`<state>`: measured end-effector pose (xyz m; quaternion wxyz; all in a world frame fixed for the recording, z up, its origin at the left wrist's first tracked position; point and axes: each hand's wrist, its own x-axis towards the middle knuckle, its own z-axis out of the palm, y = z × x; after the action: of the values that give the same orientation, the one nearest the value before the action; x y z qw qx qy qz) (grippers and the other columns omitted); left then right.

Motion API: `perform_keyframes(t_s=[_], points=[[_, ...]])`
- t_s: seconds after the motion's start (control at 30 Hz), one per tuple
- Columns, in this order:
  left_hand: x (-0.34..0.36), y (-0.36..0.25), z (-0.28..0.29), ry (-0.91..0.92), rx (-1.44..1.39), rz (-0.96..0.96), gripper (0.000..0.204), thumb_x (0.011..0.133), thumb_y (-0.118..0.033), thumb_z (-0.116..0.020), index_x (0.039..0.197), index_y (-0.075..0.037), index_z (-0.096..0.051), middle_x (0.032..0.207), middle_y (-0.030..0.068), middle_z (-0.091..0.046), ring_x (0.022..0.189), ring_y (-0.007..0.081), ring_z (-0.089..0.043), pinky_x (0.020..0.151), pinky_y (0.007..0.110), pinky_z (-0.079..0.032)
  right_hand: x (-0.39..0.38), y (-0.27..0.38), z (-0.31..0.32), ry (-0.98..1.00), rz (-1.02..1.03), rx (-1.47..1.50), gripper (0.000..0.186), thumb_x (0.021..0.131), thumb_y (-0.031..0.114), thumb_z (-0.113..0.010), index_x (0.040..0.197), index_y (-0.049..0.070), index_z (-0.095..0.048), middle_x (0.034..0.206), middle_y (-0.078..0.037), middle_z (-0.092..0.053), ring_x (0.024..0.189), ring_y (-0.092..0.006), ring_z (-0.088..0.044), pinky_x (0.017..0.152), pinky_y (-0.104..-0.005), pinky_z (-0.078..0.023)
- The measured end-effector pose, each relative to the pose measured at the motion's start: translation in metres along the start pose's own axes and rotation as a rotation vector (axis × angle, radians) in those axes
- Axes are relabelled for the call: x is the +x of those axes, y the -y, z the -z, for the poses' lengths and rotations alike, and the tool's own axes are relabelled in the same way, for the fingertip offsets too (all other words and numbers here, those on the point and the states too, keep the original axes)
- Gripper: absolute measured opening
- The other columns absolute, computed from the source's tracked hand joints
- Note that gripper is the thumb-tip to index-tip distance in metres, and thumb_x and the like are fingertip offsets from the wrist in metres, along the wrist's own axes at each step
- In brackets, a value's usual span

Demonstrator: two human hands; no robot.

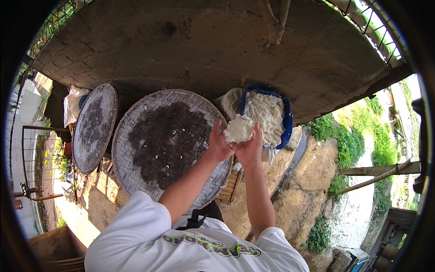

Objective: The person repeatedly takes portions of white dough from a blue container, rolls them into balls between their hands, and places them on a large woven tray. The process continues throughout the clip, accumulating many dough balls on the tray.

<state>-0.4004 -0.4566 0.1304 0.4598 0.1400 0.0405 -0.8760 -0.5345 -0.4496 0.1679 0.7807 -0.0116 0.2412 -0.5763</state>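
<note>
A lump of white, moist, crumbly mash (239,128) rests between my two cupped hands. My left hand (219,145) curves around its left side, and my right hand (249,148) supports it from below and the right. Just beyond them, a blue tub (287,129) holds a large heap of the same white mash (267,113). To the left lies a big round woven tray (131,170), its middle stained dark and dotted with small white bits. The rim of this tray is close to my left hand.
A second woven tray (95,129) leans farther left, near a whitish sack (73,105). Behind everything rises a brown wall (190,50). Rough stony ground (312,172) lies to the right, with green plants (349,140) and wooden poles (378,170) beyond.
</note>
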Motion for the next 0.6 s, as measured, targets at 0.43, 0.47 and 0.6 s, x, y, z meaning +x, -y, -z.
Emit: perform_keyframes(t_s=[0.43, 0.47, 0.6], points=[[-0.117, -0.05, -0.007, 0.051, -0.195, -0.281, 0.044, 0.105, -0.052, -0.046, 0.125, -0.015, -0.061, 0.139, 0.0062, -0.059, 0.14, 0.0294, -0.047, 0.118, 0.052, -0.038, -0.049, -0.133, -0.083, 0.21, 0.931, -1.99, 0.045, 0.092, 0.036, -0.07, 0.13, 0.012, -0.066, 0.143, -0.021, -0.055, 0.122, -0.0451, -0.057, 0.106, -0.0562, -0.043], [-0.125, -0.056, -0.007, 0.128, -0.164, -0.312, 0.039, 0.104, -0.048, -0.051, 0.125, -0.017, -0.06, 0.138, 0.0072, -0.06, 0.137, 0.0294, -0.051, 0.117, 0.053, -0.039, -0.056, -0.142, -0.092, 0.252, 1.062, -1.977, 0.042, 0.093, 0.034, -0.069, 0.128, 0.011, -0.067, 0.138, -0.021, -0.058, 0.121, -0.044, -0.057, 0.105, -0.055, -0.044], [-0.156, -0.081, -0.005, 0.018, -0.212, -0.234, 0.022, 0.102, -0.034, -0.061, 0.114, -0.015, -0.065, 0.129, 0.0098, -0.068, 0.129, 0.031, -0.059, 0.11, 0.048, -0.049, -0.085, -0.171, -0.13, 0.206, 1.084, -1.95, 0.032, 0.097, 0.028, -0.067, 0.121, 0.007, -0.069, 0.128, -0.017, -0.065, 0.106, -0.0353, -0.066, 0.09, -0.0456, -0.051]])
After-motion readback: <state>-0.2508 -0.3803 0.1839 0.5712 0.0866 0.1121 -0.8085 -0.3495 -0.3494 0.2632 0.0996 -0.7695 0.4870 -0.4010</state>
